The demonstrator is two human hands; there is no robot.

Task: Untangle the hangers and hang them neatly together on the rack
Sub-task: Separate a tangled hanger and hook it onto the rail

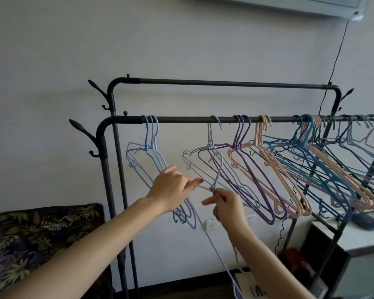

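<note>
both hands [228,205] pinch lavender hanger [212,156] hook between fingers [195,183], below rack [181,119].

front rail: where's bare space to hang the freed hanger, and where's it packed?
Bare front rail runs between the blue trio and the lone grey hanger; a shorter gap follows before the purple hooks. From the teal hangers rightward it is packed and tangled. Back rail is bare.

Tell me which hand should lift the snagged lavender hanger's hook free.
Right, probably. The right hand already pinches the hook of the lavender hanger where it snags the grey hanger. The left hand holds the grey hanger's lower bar, steadying it.
</note>
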